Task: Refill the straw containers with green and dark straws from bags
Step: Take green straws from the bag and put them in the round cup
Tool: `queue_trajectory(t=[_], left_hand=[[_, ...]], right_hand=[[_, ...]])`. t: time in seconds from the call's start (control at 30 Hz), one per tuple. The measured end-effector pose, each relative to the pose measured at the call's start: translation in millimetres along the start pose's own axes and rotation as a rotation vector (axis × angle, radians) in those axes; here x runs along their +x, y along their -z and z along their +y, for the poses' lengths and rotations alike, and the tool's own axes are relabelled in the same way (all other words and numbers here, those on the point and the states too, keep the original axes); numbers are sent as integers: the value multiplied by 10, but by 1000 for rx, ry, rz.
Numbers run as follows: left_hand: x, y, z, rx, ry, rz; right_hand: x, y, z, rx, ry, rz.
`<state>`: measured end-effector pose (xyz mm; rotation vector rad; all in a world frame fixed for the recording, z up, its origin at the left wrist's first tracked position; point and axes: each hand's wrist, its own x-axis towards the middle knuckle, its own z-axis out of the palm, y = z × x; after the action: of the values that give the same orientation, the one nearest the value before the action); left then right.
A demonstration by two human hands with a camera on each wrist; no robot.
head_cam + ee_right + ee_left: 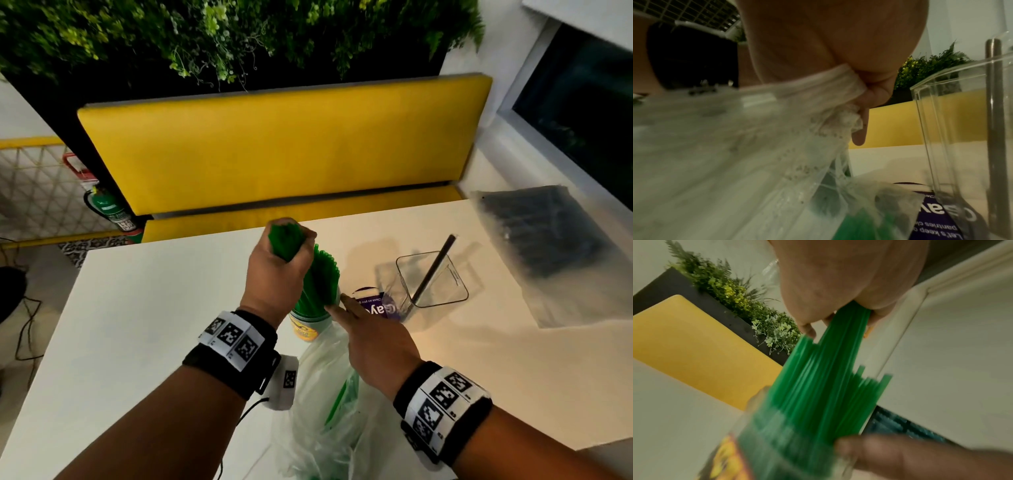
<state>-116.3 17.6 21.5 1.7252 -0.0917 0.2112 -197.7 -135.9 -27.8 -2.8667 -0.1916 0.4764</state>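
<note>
My left hand (284,253) grips a bundle of green straws (318,274) near their tops, with the lower ends inside a round jar with a yellow label (306,327). In the left wrist view the straws (828,378) fan down into the jar (748,451). My right hand (346,305) is beside the jar's rim with the index finger stretched out. In the right wrist view its other fingers (875,91) pinch the gathered edge of the thin plastic bag (756,146). That bag (325,394) lies near me with green straws inside. A clear square container (433,281) holds one dark straw (435,270).
A clear bag of dark straws (548,233) lies at the table's right side. A purple printed card (373,305) lies between the jar and the clear container. A yellow bench (274,144) stands behind the white table (154,308).
</note>
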Motion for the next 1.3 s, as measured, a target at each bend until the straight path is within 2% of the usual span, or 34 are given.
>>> queue_trajectory(t=[0.1,0.2,0.33,0.43,0.5,0.53,0.6,0.63,0.77,0.87,0.93,0.97,1.03,1.07,1.1,1.13,1.2,1.23,1.3], left_hand=[[-126,9,-265,159,16,-132],[-162,49,-439,247,-58,-204],[-152,190,-341,263,-51,-273],[-109,238,-157,339,-189,-248],[-84,150,-78,575,-343,-242],[-79,84,-82,769,-392,-288],[-81,-31,-145,1083,-400,-465],[-70,-52,-172,1140,-386,-516],[-33,-95,-109,1110,-426,-432],[-74,-151,-155,1257,-414,-586],[-59,-114,-87,1265,-368,-568],[-73,-77,8,1207,-388,-499],[-221,-34,184,938,-578,-312],[-362,-26,245,778,-640,-289],[-541,-41,265,662,-608,-358],[-722,-73,229,609,-490,-476],[-1018,-181,-43,608,-123,-707],[-1117,-230,-257,640,39,-755],[-1204,-278,-647,718,256,-736]], right_hand=[[-30,-8,-7,32,8,10],[-51,-6,-24,76,5,9],[-49,10,-55,101,-9,15],[-39,-1,-70,112,-21,11],[-27,-13,-82,118,-47,0],[-19,-22,-88,122,-60,-6],[-21,-31,-89,135,-72,-8],[-24,-36,-83,141,-66,-1],[-52,-39,-52,168,-33,23],[-37,-47,-47,170,-42,19],[-34,-57,-16,175,-31,22],[-37,-51,1,181,-36,24],[-52,-44,93,236,-55,78],[-51,-44,146,272,-57,113],[-55,-42,200,313,-57,131],[-42,-32,245,342,-51,127],[-19,-10,350,422,-26,103],[-27,14,390,494,-21,81],[-95,52,461,677,-45,89]])
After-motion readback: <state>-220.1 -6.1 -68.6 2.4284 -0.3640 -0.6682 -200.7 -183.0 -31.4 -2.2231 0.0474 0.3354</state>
